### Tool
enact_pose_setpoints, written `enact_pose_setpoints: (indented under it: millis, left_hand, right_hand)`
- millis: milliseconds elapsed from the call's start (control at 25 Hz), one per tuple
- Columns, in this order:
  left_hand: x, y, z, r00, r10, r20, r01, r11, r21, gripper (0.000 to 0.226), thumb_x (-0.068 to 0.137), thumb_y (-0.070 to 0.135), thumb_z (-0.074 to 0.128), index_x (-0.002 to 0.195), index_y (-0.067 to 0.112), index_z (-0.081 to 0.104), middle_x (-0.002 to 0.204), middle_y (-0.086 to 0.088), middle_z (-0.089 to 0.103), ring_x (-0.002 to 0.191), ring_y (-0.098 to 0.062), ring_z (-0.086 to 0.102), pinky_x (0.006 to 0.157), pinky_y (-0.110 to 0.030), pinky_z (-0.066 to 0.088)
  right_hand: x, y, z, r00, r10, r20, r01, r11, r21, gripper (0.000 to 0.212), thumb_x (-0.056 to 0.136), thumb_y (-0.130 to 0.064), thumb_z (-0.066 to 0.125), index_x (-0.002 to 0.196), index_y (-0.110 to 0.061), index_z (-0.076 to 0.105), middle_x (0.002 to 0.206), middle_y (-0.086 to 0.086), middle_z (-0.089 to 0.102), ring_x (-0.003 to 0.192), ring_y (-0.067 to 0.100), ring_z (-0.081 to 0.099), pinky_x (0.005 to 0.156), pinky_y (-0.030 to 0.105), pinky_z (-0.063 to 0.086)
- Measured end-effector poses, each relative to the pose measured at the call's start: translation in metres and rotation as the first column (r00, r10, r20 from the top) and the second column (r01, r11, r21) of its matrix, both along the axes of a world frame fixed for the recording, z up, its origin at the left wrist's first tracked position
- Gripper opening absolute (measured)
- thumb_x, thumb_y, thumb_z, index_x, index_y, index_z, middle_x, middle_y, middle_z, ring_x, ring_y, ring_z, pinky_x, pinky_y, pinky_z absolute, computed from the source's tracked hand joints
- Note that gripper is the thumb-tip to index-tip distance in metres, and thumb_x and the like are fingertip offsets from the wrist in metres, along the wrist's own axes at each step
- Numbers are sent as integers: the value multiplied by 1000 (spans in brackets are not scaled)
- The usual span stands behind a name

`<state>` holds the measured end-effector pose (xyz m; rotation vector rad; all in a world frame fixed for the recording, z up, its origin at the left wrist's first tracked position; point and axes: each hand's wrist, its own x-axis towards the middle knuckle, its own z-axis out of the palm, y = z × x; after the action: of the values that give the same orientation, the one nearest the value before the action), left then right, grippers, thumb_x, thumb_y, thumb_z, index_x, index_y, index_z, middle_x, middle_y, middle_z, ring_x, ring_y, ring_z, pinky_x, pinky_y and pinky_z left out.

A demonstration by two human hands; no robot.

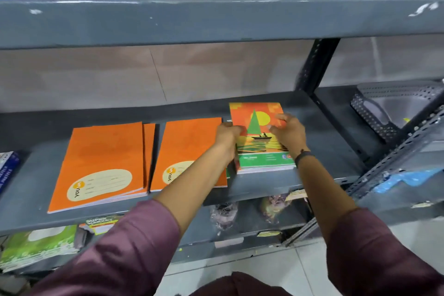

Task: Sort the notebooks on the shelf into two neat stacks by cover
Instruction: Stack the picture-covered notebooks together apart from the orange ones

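On the grey middle shelf [264, 185] lie plain orange notebooks: a small pile at the left [103, 156] with one more peeking out behind it, and another orange notebook [189, 144] beside it, partly under my left forearm. To the right sits a stack of picture-cover notebooks [260, 144] showing a sailboat and a sun. My left hand [228, 133] grips the stack's left edge. My right hand [289, 131] rests on its right side, fingers curled over the top cover.
A dark slotted upright [312, 67] stands just right of the stack. Perforated grey baskets [394, 108] fill the neighbouring shelf. Coloured items line the upper shelf [168, 21]. Green-covered books [38, 247] and packets lie on the shelf below. A blue box [7, 166] pokes in at the far left.
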<state>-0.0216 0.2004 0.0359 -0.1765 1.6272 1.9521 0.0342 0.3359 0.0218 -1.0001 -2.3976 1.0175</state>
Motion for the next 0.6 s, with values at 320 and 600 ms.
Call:
enact_pose_setpoints:
  millis: [320,600]
  left_hand:
    - [-33,-44,-22,895,-87,-438,-134,883,-450,17,87,16,52,100,10,61,109,-16,62,103,-29,56,84,-34,45]
    - [-47,-128,-70,874,-347,-340,-200,381,-903,32,88,23,43,108,2,57,111,-23,64,103,-38,58,85,-39,48]
  right_hand:
    - [8,-1,-11,1000,-12,20,10,994,111,33,83,-16,61,115,-10,63,119,16,64,107,34,61,93,38,48]
    - [-23,-121,-29,875,473,105,-445,870,-215,45,86,-24,63,128,-10,54,133,11,57,118,26,56,99,28,44]
